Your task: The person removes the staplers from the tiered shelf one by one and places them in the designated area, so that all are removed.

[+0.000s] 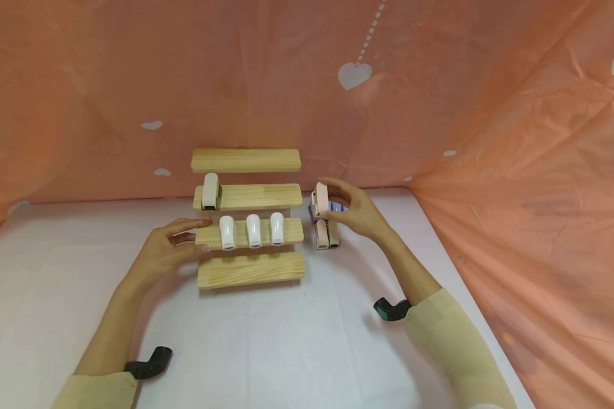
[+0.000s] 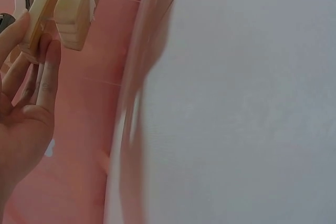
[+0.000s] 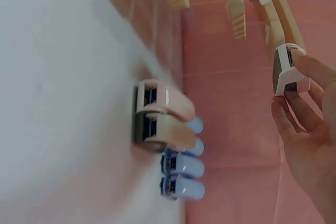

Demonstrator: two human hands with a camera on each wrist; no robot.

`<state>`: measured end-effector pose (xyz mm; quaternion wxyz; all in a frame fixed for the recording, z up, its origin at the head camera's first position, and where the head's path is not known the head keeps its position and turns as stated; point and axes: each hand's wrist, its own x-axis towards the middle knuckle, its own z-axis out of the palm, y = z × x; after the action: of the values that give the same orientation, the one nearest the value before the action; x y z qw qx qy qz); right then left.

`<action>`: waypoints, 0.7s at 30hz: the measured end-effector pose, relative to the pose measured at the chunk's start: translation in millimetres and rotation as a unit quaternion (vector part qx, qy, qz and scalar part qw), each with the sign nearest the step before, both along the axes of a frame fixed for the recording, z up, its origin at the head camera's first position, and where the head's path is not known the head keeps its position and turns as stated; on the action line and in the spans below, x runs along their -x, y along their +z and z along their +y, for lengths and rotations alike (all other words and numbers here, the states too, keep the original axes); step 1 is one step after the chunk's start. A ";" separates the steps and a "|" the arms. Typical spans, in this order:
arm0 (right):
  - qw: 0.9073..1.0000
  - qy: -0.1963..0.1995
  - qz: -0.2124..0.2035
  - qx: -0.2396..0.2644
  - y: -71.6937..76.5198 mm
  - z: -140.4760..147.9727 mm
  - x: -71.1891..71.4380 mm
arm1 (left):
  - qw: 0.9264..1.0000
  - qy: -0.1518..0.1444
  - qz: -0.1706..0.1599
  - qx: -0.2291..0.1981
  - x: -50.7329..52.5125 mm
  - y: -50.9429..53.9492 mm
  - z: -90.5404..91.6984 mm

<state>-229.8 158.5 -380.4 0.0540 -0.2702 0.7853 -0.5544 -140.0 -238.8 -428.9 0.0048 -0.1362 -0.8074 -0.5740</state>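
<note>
My left hand (image 1: 160, 254) pinches the left end of a wooden tiered rack's third board (image 1: 212, 236), with its thumb and fingers on opposite sides. Three white staplers (image 1: 253, 232) stand on that board, and one cream stapler (image 1: 210, 191) sits at the left of the board above. Off the rack's right side, my right hand (image 1: 362, 213) holds a pale pink stapler (image 1: 322, 199) between thumb and fingers, raised above the table in the right wrist view. Below it, another pink stapler (image 3: 176, 102) and a tan stapler (image 3: 176, 131) stand side by side on the table.
Several blue staplers (image 3: 188, 166) stand in a row behind the pink and tan ones. The rack's top board (image 1: 245, 160) and bottom board (image 1: 251, 270) carry nothing. An orange cloth (image 1: 235, 74) with pale hearts hangs behind and to the right of the white table (image 1: 286, 346).
</note>
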 end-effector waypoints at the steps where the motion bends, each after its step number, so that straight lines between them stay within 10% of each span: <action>1: 1.000 -0.002 -0.002 -0.002 -1.3 2.5 -0.4 | 1.000 0.000 0.001 -0.001 0.1 -0.1 0.0; 21: 0.998 -0.061 0.003 -0.005 -25.5 43.5 -2.0 | 1.000 0.010 0.018 0.014 2.4 -4.4 -2.5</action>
<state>-227.7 201.9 -406.0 0.0187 -0.2235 0.8031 -0.5521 -142.4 -241.3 -433.3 0.0235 -0.1383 -0.8164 -0.5601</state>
